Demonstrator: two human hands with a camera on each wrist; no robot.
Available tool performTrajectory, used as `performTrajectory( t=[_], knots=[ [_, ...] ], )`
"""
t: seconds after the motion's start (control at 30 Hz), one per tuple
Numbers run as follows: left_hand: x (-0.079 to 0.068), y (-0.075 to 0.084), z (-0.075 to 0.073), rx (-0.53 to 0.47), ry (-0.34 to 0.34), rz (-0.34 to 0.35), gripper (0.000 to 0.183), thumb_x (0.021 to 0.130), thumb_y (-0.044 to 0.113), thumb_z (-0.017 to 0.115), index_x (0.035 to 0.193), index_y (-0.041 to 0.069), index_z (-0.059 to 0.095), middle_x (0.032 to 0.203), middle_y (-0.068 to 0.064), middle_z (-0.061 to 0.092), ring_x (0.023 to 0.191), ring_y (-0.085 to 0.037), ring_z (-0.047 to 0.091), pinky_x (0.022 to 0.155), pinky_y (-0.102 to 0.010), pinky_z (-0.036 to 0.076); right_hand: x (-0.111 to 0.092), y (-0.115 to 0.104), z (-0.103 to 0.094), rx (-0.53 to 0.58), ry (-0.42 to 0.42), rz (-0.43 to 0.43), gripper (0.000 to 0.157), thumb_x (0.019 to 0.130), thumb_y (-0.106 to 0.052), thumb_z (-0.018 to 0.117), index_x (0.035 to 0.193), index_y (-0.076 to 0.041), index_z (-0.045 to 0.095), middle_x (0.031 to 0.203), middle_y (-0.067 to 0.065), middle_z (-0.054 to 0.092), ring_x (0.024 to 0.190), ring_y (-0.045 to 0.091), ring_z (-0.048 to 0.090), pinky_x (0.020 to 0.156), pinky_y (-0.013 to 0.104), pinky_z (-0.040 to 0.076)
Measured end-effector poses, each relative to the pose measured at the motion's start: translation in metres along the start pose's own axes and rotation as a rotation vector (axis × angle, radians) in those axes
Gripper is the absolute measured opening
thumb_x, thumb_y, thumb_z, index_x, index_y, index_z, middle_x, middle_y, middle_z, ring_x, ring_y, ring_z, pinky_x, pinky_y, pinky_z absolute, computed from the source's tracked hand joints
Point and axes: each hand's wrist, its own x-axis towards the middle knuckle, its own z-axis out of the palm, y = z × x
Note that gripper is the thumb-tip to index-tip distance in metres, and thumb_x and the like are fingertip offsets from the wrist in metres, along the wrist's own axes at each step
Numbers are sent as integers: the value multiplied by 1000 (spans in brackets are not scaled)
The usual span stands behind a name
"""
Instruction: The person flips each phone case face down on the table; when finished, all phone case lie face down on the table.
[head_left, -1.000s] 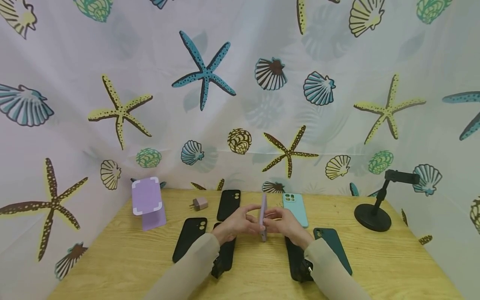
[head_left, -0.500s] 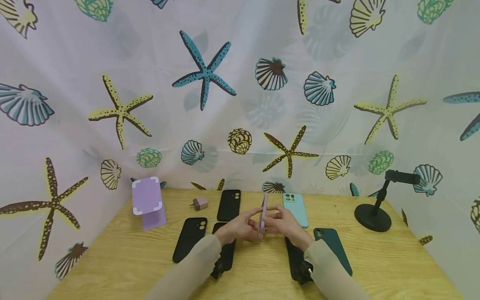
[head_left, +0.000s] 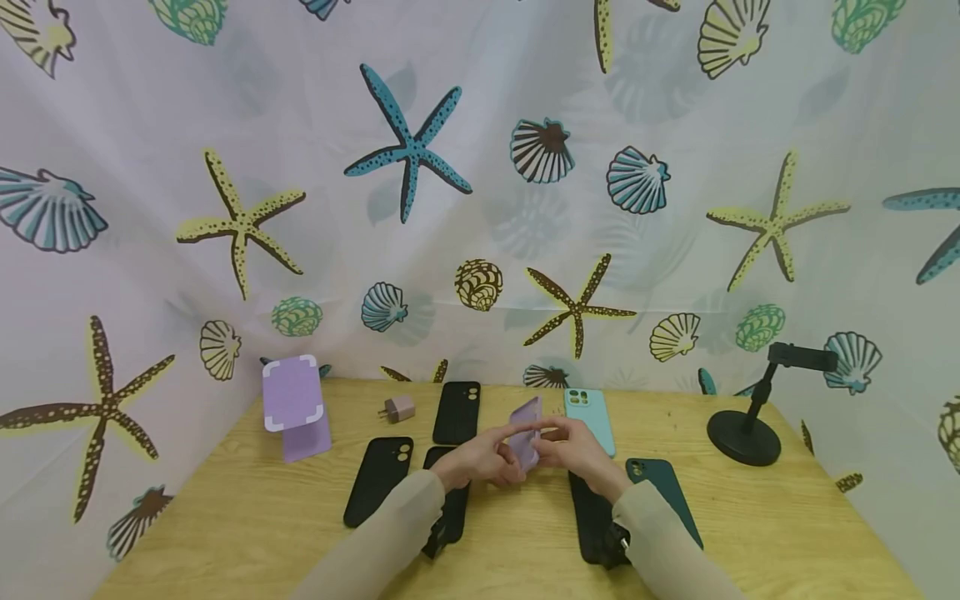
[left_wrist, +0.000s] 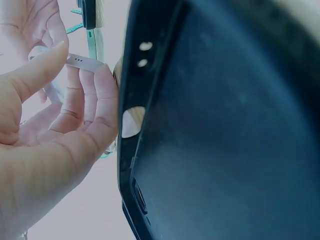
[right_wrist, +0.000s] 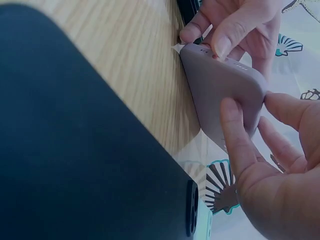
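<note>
Lilac phone case (right_wrist: 217,87) turning from edge-on, baring its broad face; left hand (head_left: 482,459) and right hand (head_left: 576,448), fingers part-curled, pinching its edges; black phone holder (head_left: 744,437) standing at three o'clock.

The table (head_left: 780,533) bears a lilac stand (head_left: 292,395) (pinkish plug (head_left: 401,407) nearby) and a black stand (head_left: 744,437).

Long pale beige sleeves (head_left: 378,533), plain cuffs (head_left: 636,502), small black devices (head_left: 617,546) (one at each wrist)
</note>
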Motion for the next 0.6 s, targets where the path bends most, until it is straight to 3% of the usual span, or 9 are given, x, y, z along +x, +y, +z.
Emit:
performTrajectory(
  t=[0.13, 0.27, 0.43, 0.6],
  knots=[
    [0, -2, -1, 54, 8, 5, 69, 84, 0, 71, 146, 13, 44, 82, -8, 66, 74, -22, 66, 68, -37, 56, 1, 3, -1, -18, 15, 9, 36, 94, -7, 64, 128, 4, 59, 119, 26, 63, 93, 24, 69, 82, 41, 58],
    [2, -3, -3, 103, 11, 36, 43, 85, -2, 70, 126, 1, 59, 84, -9, 68, 71, -18, 64, 64, -32, 55, 2, 6, -2, -59, 50, 28, 36, 91, -4, 67, 125, 6, 61, 114, 24, 66, 89, 23, 70, 78, 37, 59],
    [4, -2, -3, 193, 19, 82, 16, 82, -6, 71, 97, -1, 72, 85, -10, 69, 69, -12, 59, 58, -26, 50, 1, 9, -2, -126, 75, 63, 36, 89, -2, 68, 124, 6, 63, 111, 23, 69, 87, 21, 70, 74, 36, 60],
    [5, 0, -2, 290, 48, 101, 14, 81, -10, 70, 89, 0, 74, 84, -13, 71, 67, -11, 58, 55, -23, 48, 3, 10, 1, -174, 60, 59, 35, 88, 1, 67, 123, 8, 63, 108, 24, 70, 88, 23, 70, 73, 36, 60]
  ],
)
